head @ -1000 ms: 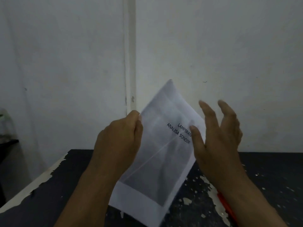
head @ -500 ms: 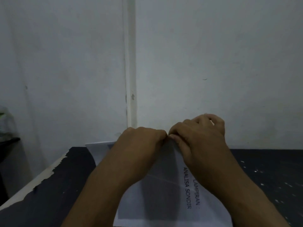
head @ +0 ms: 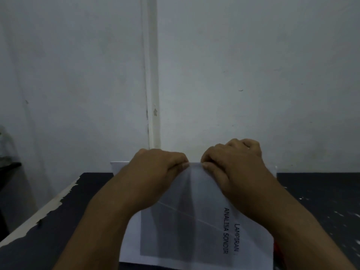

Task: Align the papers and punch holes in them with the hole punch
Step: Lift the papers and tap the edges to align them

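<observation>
A stack of white papers (head: 194, 227) with the printed words "LAMPIRAN ANALISA SONDIR" stands tilted on its lower edge on the dark table (head: 58, 230), leaning toward me. My left hand (head: 155, 172) pinches the top edge left of the middle. My right hand (head: 233, 164) pinches the same edge just to the right; the two hands are almost touching. A crease line runs diagonally across the front sheet. No hole punch is in view.
A white wall with a vertical strip (head: 151, 75) rises right behind the table. The table's left edge (head: 48, 209) has chipped pale paint. A red object (head: 276, 250) peeks out at the papers' lower right. A dark shelf (head: 9, 165) is at far left.
A second ago the papers were held up diagonally by my left hand with my right hand open beside them. They are now turned square and lowered, both hands gripping the top edge.
</observation>
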The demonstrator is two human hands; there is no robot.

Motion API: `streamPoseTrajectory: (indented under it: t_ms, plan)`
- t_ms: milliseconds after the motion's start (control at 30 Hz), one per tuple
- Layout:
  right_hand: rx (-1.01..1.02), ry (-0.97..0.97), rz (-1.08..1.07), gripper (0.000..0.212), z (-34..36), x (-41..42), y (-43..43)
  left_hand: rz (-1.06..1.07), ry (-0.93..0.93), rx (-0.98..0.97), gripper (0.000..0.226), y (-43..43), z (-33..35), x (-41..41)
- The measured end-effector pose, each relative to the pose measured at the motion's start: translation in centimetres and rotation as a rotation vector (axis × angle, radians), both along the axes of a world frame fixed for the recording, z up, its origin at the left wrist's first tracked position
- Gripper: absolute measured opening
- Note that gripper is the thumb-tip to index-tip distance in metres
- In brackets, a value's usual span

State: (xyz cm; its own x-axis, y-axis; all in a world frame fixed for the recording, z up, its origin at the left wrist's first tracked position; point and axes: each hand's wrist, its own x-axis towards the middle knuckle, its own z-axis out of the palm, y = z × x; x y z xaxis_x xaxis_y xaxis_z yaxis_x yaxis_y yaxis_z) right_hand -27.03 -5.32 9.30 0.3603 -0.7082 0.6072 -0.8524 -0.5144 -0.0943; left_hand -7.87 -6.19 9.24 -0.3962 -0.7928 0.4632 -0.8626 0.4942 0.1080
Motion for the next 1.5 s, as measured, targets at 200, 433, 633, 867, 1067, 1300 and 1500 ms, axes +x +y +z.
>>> streamPoseTrajectory:
  t_ms: [200,433,633,867,1067,1300,1500]
  plan:
    - [0.011,-0.023,0.035,0.018,-0.1,-1.0,-0.3,-0.036,0.034,0.074,0.032,-0.6,-0.2,1.0]
    - [0.001,-0.072,0.068,0.02,-0.3,-0.8,-0.7,-0.019,0.068,0.049,0.037,-1.7,-0.9,2.4]
    - [0.074,-0.033,0.039,0.019,0.1,-2.6,-0.8,0.103,0.015,0.032,0.04,-1.7,-0.7,4.3]
    - [0.019,-0.046,0.079,0.019,-0.1,-1.7,-0.8,0.124,-0.028,-0.144,0.032,-1.0,-0.6,0.1]
    - [0.026,0.003,0.073,0.018,0.2,-2.2,-0.7,0.02,-0.02,-0.217,0.03,-1.0,-0.4,-0.8]
    - [0.113,-0.104,0.091,0.019,0.9,-4.1,-0.2,0.109,0.09,-0.11,0.022,-2.1,-0.6,5.2]
    - [0.204,-0.152,0.047,0.022,0.2,-3.2,-0.8,0.163,0.29,-0.152,0.034,-3.4,-1.9,4.4]
